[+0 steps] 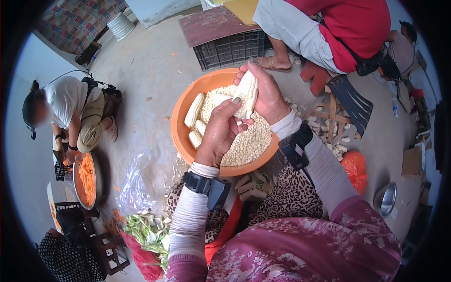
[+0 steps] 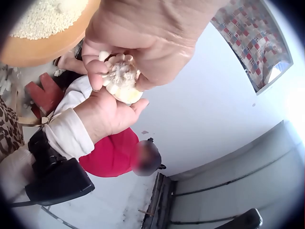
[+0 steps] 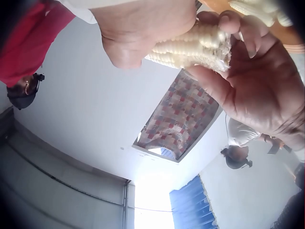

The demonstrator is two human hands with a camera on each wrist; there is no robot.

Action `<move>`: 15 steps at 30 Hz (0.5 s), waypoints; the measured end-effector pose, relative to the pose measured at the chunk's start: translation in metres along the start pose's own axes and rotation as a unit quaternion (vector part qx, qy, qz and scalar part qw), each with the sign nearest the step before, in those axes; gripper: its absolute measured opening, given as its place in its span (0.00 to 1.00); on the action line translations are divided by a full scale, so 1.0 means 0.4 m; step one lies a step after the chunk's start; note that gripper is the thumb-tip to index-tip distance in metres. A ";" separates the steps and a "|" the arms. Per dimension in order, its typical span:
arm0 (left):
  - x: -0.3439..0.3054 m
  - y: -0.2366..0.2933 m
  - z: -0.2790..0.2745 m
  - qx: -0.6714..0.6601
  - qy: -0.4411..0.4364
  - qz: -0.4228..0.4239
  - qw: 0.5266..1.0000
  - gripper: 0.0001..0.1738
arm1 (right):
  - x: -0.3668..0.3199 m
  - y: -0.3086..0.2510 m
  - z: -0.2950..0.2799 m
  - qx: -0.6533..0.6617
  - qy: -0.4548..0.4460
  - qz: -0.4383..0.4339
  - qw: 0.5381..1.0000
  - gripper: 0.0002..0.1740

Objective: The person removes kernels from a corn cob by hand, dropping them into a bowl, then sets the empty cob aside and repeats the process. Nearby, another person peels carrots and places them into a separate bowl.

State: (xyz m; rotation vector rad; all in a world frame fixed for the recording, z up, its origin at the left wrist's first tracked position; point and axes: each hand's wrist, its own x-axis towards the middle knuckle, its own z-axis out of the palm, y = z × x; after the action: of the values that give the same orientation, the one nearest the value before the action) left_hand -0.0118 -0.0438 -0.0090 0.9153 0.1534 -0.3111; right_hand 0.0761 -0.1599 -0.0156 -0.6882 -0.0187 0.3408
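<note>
Over an orange basin (image 1: 181, 136), both hands hold one white corn cob (image 1: 246, 96), tilted with its narrow end up. The left hand (image 1: 218, 136) pinches the lower end, its thumb lying on the kernels. Behind the cob, the right hand (image 1: 270, 96) grips it against the palm. In the left wrist view the cob's broken base (image 2: 121, 78) faces the camera between the fingers. Rows of kernels still cover the cob's side (image 3: 186, 47) in the right wrist view. Loose kernels (image 1: 249, 145) fill the basin, and several whole cobs (image 1: 193, 110) lie on them at the left.
Corn husks (image 1: 150, 235) and a clear plastic bag (image 1: 136, 188) lie left of the basin. Bare cob pieces (image 1: 324, 129) are scattered at right near an orange bag (image 1: 354, 169). A black crate (image 1: 230, 49) stands behind. One person crouches at left by a bowl of orange shreds (image 1: 87, 181); another sits behind right.
</note>
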 end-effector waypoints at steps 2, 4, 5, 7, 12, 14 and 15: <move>-0.009 0.011 0.013 -0.045 -0.010 0.006 0.999 0.21 | -0.002 -0.002 0.001 0.004 -0.005 -0.003 1.000 0.15; -0.009 0.014 0.014 -0.042 -0.015 0.003 0.999 0.24 | -0.009 -0.004 0.010 -0.027 -0.008 -0.019 0.999 0.14; -0.009 0.015 0.014 -0.038 -0.019 0.000 0.999 0.26 | -0.012 -0.003 0.013 -0.027 -0.008 -0.019 0.999 0.14; -0.007 0.017 0.009 -0.029 -0.019 -0.006 0.999 0.26 | -0.017 0.000 0.017 -0.043 -0.017 -0.028 0.999 0.13; 0.001 0.007 -0.003 -0.012 0.002 -0.023 1.000 0.25 | -0.028 0.000 0.032 -0.057 -0.020 -0.023 0.998 0.13; 0.002 0.005 -0.008 -0.012 0.004 -0.023 1.000 0.22 | -0.028 0.001 0.033 -0.057 -0.026 -0.024 0.998 0.13; 0.002 0.004 -0.006 -0.012 0.004 -0.023 1.000 0.22 | -0.026 0.004 0.032 -0.063 -0.021 -0.019 0.998 0.13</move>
State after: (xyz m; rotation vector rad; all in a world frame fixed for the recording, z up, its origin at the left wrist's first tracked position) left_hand -0.0104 -0.0411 -0.0093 0.8905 0.1856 -0.3468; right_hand 0.0640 -0.1541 -0.0056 -0.8038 -0.0929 0.3188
